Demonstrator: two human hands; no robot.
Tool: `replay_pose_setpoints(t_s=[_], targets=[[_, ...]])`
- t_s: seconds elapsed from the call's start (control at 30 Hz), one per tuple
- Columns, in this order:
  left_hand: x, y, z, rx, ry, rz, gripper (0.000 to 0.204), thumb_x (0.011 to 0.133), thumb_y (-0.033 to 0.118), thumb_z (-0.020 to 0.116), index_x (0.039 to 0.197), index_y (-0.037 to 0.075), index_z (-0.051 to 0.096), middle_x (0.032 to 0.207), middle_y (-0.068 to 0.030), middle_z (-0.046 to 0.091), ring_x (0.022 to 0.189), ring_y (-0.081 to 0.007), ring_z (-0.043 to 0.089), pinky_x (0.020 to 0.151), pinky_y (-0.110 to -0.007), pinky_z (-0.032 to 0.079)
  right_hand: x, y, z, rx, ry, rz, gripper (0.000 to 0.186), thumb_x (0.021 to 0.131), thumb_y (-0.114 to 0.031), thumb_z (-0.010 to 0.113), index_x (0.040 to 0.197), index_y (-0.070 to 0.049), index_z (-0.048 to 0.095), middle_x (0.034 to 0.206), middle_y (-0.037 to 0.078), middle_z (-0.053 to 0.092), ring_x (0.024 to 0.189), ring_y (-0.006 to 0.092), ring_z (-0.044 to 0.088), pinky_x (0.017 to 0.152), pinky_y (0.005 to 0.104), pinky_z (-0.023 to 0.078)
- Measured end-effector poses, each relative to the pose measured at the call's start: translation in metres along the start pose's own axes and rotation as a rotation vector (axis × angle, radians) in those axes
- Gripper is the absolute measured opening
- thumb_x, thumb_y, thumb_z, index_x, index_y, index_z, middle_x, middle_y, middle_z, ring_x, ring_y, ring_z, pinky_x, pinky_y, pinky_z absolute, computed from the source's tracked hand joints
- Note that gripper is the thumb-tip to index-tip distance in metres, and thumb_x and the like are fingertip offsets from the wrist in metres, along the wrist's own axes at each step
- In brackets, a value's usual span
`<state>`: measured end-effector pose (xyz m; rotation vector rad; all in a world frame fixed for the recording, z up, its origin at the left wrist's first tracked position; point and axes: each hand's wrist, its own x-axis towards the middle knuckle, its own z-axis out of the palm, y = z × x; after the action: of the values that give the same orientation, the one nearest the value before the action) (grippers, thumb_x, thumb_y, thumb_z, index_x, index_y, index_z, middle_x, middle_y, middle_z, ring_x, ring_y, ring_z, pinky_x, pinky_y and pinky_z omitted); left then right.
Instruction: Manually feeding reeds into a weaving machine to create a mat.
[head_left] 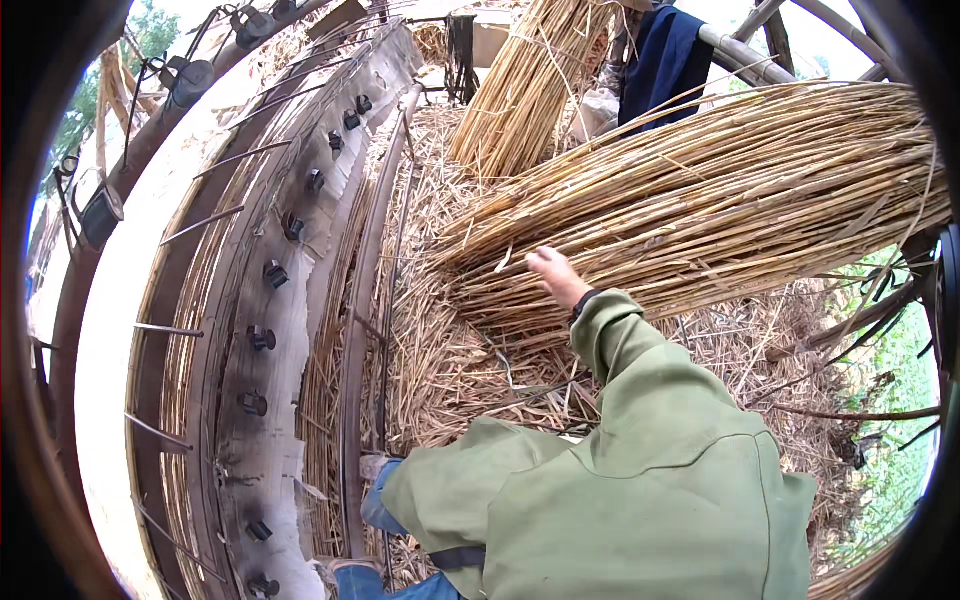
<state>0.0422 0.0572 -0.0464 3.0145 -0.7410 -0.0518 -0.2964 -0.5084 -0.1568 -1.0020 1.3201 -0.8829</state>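
Observation:
My right hand [558, 278] reaches out over a large bundle of dry reeds [720, 190], near its left, butt end. Its fingers are stretched out and close to the stalks, with nothing seen in them; whether they touch the reeds I cannot tell. The bundle lies at a slant, running from the middle toward the upper right. A green sleeve covers the right arm. My left hand does not show; the green jacket [640, 510] fills the lower middle.
Another reed bundle [530, 85] leans behind. Left runs a long metal-faced frame [290, 330] with a row of black knobs, thin rods and a bar [362, 330]. Loose straw [430, 370] covers the ground. Dark blue cloth [665, 65] hangs at the back by poles.

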Motion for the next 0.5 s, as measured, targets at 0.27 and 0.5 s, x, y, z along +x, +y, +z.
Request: replay_pose_setpoints(t_s=[0.27,0.5], targets=[[0.006,0.001,-0.005,-0.067,0.027,0.017,0.031,0.088,0.029,0.053,0.092,0.001,0.065,0.084,-0.0178,0.064,0.072,-0.0353,0.060,0.063,-0.038,0.047,0.061,-0.070,-0.149,0.382,0.444,-0.026,0.069,0.084,-0.029,0.060,0.137,-0.005,0.022,0.144,0.017,0.018,0.134,0.0312,0.017,0.103,0.0481,0.020],[0.013,0.020,-0.020,0.089,-0.051,-0.046,0.032,0.088,0.028,0.053,0.095,-0.001,0.064,0.086,-0.0191,0.064,0.075,-0.0353,0.060,0.068,-0.038,0.048,0.090,-0.109,-0.186,0.330,0.905,-0.193,0.065,0.070,-0.028,0.075,0.123,-0.006,0.044,0.119,0.012,0.049,0.104,0.0261,0.047,0.085,0.0465,0.038]])
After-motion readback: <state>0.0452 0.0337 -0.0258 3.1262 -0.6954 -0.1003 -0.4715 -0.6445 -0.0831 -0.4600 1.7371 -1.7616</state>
